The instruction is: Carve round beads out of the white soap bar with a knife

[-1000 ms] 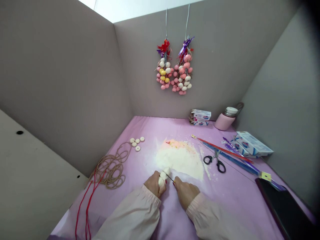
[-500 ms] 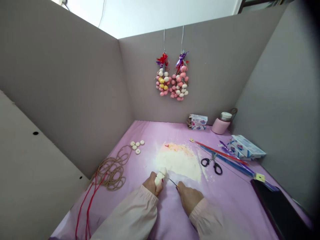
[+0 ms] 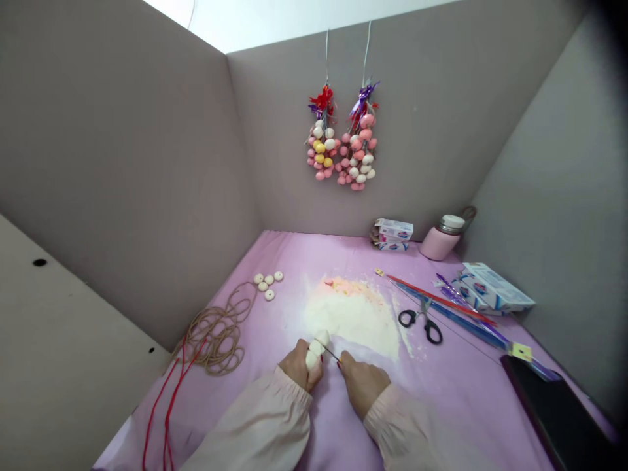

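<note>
My left hand [image 3: 297, 364] is closed round a white lump of soft material [image 3: 315, 349] at the near edge of a pile of white powder [image 3: 354, 315]. My right hand [image 3: 360, 379] pinches a thin dark blade or wire [image 3: 330, 352] whose tip meets the white lump. Both hands rest on the pink cloth [image 3: 461, 379], close together, with pale pink sleeves to the wrists.
Several white beads [image 3: 267, 282] and a coil of brown cord [image 3: 218, 330] with red string [image 3: 167, 405] lie to the left. Scissors [image 3: 422, 320], coloured strips [image 3: 441, 301], boxes [image 3: 495, 288] and a pink jar [image 3: 440, 237] are at the right; a dark tablet [image 3: 559, 412] lies near right. Bead clusters [image 3: 343, 144] hang on the back wall.
My right hand has brought the thin blade back against the white lump after drawing slightly away. The camera view tilted up and then down again.
</note>
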`<state>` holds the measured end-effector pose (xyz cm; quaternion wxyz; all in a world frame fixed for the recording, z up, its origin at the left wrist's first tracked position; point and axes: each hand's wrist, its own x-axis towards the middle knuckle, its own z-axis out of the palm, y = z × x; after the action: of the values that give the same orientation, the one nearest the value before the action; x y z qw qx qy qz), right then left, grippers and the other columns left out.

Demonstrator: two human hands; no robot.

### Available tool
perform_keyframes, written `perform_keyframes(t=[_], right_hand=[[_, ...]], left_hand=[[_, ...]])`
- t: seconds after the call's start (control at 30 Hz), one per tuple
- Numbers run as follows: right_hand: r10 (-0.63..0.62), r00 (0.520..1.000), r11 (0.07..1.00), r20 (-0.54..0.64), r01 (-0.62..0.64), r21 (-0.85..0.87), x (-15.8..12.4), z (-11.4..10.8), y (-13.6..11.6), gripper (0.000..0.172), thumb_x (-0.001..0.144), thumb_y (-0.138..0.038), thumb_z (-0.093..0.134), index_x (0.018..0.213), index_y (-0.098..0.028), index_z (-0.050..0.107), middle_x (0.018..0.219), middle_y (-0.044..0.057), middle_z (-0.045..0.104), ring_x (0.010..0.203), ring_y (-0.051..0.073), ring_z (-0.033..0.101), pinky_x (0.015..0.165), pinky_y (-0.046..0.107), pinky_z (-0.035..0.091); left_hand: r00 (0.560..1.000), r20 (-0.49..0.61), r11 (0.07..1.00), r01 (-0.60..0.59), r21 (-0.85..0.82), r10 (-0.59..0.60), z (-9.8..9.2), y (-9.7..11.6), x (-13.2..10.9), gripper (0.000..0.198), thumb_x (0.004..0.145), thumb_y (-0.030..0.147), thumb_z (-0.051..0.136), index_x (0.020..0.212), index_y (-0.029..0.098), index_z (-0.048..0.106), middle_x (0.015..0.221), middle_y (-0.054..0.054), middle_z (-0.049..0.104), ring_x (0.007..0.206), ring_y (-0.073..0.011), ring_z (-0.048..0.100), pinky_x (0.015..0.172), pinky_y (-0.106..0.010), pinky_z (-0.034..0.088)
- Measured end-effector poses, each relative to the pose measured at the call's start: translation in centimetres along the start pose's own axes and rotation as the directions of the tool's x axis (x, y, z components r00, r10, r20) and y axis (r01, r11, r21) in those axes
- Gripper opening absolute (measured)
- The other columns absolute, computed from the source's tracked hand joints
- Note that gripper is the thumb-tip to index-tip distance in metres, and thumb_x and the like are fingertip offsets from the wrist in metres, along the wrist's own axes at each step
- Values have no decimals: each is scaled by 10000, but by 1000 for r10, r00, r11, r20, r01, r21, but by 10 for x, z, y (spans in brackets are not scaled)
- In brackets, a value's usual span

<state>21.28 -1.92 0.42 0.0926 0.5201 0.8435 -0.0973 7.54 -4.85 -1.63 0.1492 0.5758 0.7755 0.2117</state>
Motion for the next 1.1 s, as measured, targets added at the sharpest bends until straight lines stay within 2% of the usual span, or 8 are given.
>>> perform_keyframes(t=[0.17,0.4,0.63,1.1], right_hand=[[4,1000,1000,21,-4,-9,-2,-6,-4,194,799,-172,279,862,-202,460,718,63,617,681,212,577,530,285,345],[31,999,1000,-23,-31,-3,-4,-1,-1,252,833,-260,200,864,-214,445,685,55,616,636,221,579,503,293,346],[-8,996,1000,-85,10,30,2,4,0,266,837,-291,168,863,-221,423,667,37,612,614,217,575,482,283,333],[-31,998,999,-58,33,41,13,9,-1,189,816,-215,235,832,-210,424,660,47,608,622,209,574,487,280,332]], left_hand=[[999,10,998,41,-56,-41,1,-5,4,246,714,410,312,767,201,428,480,43,435,421,-99,427,407,-197,245],[997,-14,992,72,-101,-74,2,-8,6,253,720,429,295,739,205,409,493,40,441,442,-102,439,429,-193,273],[997,-13,991,70,-111,-72,2,-9,6,262,710,444,292,739,210,407,509,30,465,458,-112,460,439,-197,284],[993,20,983,120,-137,-118,-1,-9,9,281,719,468,259,709,216,383,498,31,477,454,-108,468,435,-190,288]])
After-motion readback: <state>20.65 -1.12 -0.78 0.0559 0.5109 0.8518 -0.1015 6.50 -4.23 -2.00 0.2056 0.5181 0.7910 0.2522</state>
